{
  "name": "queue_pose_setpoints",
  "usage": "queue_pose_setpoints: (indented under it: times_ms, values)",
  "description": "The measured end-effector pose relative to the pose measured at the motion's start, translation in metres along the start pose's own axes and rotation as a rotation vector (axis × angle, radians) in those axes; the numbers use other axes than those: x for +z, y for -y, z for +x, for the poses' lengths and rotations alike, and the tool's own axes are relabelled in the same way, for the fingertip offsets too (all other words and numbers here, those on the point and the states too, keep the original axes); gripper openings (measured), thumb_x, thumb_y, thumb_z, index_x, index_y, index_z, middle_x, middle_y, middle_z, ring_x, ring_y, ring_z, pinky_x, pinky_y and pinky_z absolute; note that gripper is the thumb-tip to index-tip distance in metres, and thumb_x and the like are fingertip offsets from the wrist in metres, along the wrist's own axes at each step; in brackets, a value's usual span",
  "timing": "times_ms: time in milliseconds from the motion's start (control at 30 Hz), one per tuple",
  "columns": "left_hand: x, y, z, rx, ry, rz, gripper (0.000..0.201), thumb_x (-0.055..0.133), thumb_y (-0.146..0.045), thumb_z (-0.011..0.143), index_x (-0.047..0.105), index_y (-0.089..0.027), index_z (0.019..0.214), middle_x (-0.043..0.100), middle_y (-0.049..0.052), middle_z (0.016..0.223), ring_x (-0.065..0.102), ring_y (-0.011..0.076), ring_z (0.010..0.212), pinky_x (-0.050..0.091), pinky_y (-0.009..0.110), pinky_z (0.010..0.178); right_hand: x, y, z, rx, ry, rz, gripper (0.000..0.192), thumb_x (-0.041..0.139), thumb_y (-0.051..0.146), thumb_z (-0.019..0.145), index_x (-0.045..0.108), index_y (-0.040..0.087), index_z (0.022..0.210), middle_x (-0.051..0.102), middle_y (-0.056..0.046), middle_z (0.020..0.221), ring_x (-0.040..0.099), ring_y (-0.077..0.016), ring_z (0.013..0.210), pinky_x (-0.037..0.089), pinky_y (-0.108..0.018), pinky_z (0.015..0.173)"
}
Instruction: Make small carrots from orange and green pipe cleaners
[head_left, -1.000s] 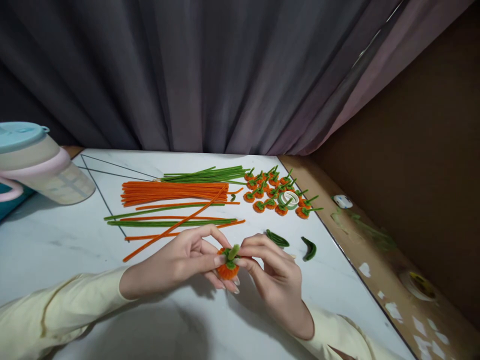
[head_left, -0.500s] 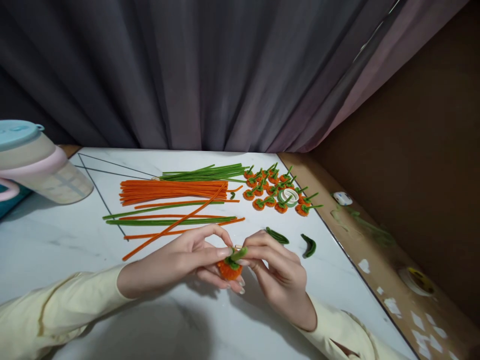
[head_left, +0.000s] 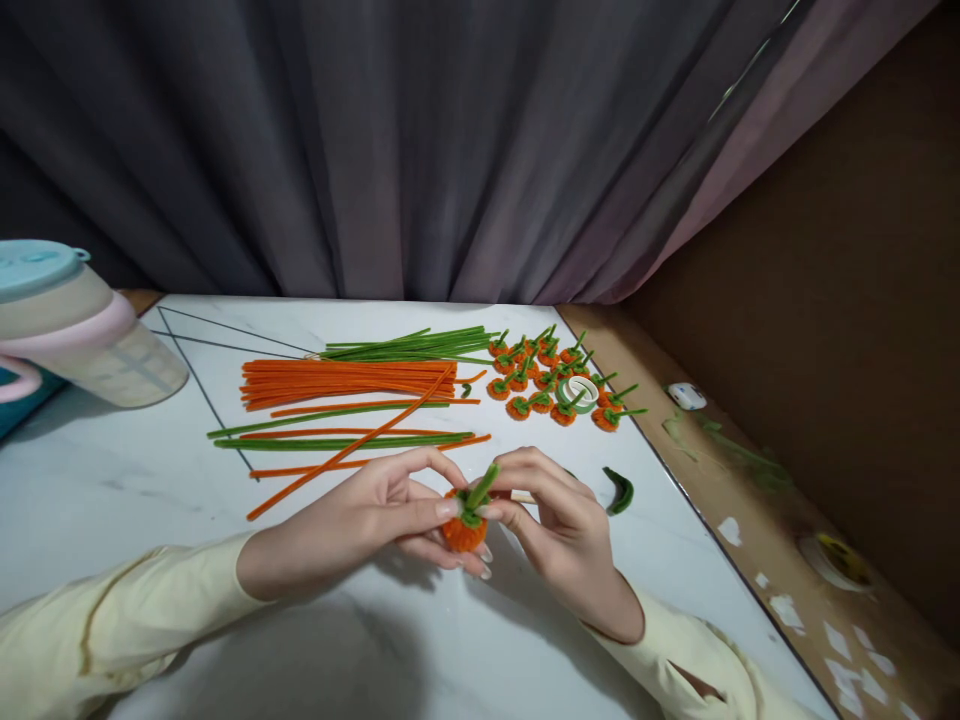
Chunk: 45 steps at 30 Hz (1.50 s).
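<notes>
Pinching a small orange pipe-cleaner pumpkin (head_left: 463, 530) near the table's (head_left: 112, 480) front edge, left hand (head_left: 360, 525) closed on its body, right hand (head_left: 559, 525) gripping the green stem (head_left: 480, 488), she might, twisting too hard, pull the stem loose, I'd say.

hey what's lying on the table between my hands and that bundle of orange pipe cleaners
In the head view, a few loose green and orange pipe cleaners lie between the hands and the orange bundle, one orange strand slanting across them.
</notes>
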<state>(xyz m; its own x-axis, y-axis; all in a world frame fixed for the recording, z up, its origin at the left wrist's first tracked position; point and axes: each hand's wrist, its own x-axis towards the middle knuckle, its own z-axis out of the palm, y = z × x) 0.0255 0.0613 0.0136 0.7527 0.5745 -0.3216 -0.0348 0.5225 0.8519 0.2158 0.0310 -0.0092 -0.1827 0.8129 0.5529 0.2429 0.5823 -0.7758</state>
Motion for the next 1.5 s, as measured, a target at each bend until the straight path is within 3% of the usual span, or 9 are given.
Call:
queue_pose_setpoints:
  times_ms: [167, 400, 667, 767, 900, 1100, 1267, 1500]
  values:
    - [0.0, 0.001, 0.0, 0.0, 0.002, 0.021, 0.018, 0.059, -0.029, 0.087, 0.051, -0.018, 0.098, 0.074, 0.008, 0.086, 0.07, 0.0244, 0.086, 0.054, 0.03, 0.078, 0.0, -0.001, 0.0, -0.016, 0.015, 0.01, 0.012, 0.057, 0.013, 0.085, 0.068, 0.019, 0.084, 0.065, -0.005, 0.077, 0.061, -0.0155, 0.07, 0.05, -0.028, 0.063]
    - [0.002, 0.0, -0.001, 0.005, -0.013, 0.094, 0.019, 0.059, -0.031, 0.086, 0.05, -0.019, 0.096, 0.075, 0.009, 0.085, 0.071, 0.0218, 0.084, 0.054, 0.029, 0.075, 0.0, -0.005, 0.002, 0.145, 0.039, 0.175, 0.01, 0.064, 0.021, 0.082, 0.068, 0.019, 0.073, 0.064, -0.003, 0.072, 0.06, -0.0138, 0.067, 0.05, -0.026, 0.061]
    - [0.002, 0.005, -0.002, 0.048, -0.053, 0.159, 0.02, 0.059, -0.034, 0.085, 0.049, -0.018, 0.091, 0.074, 0.007, 0.081, 0.071, 0.0226, 0.083, 0.055, 0.03, 0.073, -0.006, -0.008, 0.006, 0.163, 0.133, 0.201, 0.006, 0.066, 0.023, 0.082, 0.07, 0.019, 0.081, 0.063, -0.004, 0.076, 0.059, -0.0132, 0.071, 0.05, -0.025, 0.064]
    - [0.003, 0.007, -0.003, 0.09, -0.106, 0.207, 0.02, 0.058, -0.035, 0.086, 0.05, -0.018, 0.092, 0.074, 0.007, 0.082, 0.071, 0.0208, 0.082, 0.054, 0.029, 0.073, -0.008, -0.009, 0.007, 0.256, 0.111, 0.299, 0.01, 0.068, 0.028, 0.079, 0.068, 0.019, 0.085, 0.06, -0.004, 0.082, 0.059, -0.0134, 0.073, 0.052, -0.024, 0.06]
    - [0.004, 0.007, -0.004, 0.13, -0.166, 0.289, 0.02, 0.055, -0.034, 0.088, 0.048, -0.02, 0.1, 0.073, 0.005, 0.082, 0.068, 0.0167, 0.081, 0.052, 0.026, 0.075, -0.012, -0.005, 0.01, 0.455, 0.169, 0.448, 0.013, 0.065, 0.03, 0.081, 0.066, 0.017, 0.08, 0.059, -0.003, 0.079, 0.057, -0.01, 0.059, 0.052, -0.022, 0.051]
    - [0.004, 0.011, -0.003, 0.189, -0.203, 0.4, 0.022, 0.051, -0.034, 0.089, 0.041, -0.022, 0.105, 0.07, 0.002, 0.08, 0.064, 0.0144, 0.074, 0.046, 0.022, 0.063, -0.011, 0.008, 0.014, 0.629, 0.195, 0.375, 0.019, 0.066, 0.034, 0.08, 0.062, 0.016, 0.076, 0.059, -0.001, 0.071, 0.054, -0.009, 0.051, 0.048, -0.021, 0.047]
    - [0.003, 0.007, -0.002, 0.144, -0.166, 0.324, 0.018, 0.051, -0.035, 0.088, 0.043, -0.021, 0.096, 0.068, 0.001, 0.084, 0.064, 0.0144, 0.08, 0.05, 0.026, 0.074, -0.009, 0.012, 0.017, 0.489, 0.219, 0.137, 0.022, 0.058, 0.032, 0.085, 0.059, 0.016, 0.071, 0.058, 0.0, 0.065, 0.05, -0.0082, 0.05, 0.044, -0.02, 0.048]
    - [0.007, -0.003, 0.003, 0.067, -0.219, 0.3, 0.022, 0.05, -0.041, 0.087, 0.05, -0.019, 0.09, 0.064, -0.002, 0.08, 0.064, 0.0106, 0.066, 0.051, 0.022, 0.065, -0.007, 0.014, 0.014, 0.102, 0.18, -0.153, 0.014, 0.049, 0.013, 0.089, 0.056, 0.016, 0.077, 0.059, -0.002, 0.068, 0.053, -0.01, 0.058, 0.042, -0.019, 0.052]
